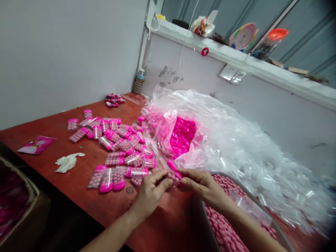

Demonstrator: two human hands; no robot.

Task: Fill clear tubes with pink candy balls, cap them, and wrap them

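Observation:
My left hand (150, 191) is closed around a small clear plastic bottle (172, 179) filled with pink candy-like balls. At the bottle's mouth, my right hand (201, 182) pinches a bright pink cap (172, 165), part of which sticks up above the fingers. How firmly the cap sits on the bottle is hidden by the fingers. Below my right forearm stands a grey tub (202, 206) of loose pink balls (223, 227), with a clear empty bottle (246, 204) lying on them. Just beyond my hands, an open plastic bag (165, 131) holds many pink caps (182, 134).
Many filled, pink-capped bottles (114, 161) lie on the red table (91, 150) to the left. A large clear bag of empty bottles (249, 150) fills the right. A white scrap (69, 162), a pink packet (37, 145) and a cardboard box (28, 210) are at left.

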